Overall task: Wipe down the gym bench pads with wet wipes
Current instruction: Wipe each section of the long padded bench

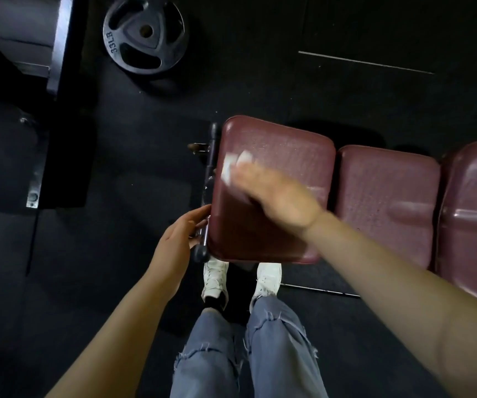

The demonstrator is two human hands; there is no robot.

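Nearest are the legs in torn blue jeans (231,354) and two white shoes (215,278) on the black floor (116,282), toes tucked just under the near edge of the surface. The left hand (178,239) curls round the dark bar (203,234) at the near left corner of the end pad (283,156). The right hand (274,196) reaches across that pad, blurred by motion, fingers flat and pressing a white wipe (233,165) onto the maroon vinyl near the pad's left edge; the fingertips seem to lie over the wipe, though the blur makes this hard to confirm. The pad's far half shows a damp speckled sheen. To the right, touching in a row, come a middle pad (386,202) and a third pad (475,214), both glossy. Well apart on the far left floor lies a weight plate (145,35) marked 33LB, beside a dark steel frame (56,44).
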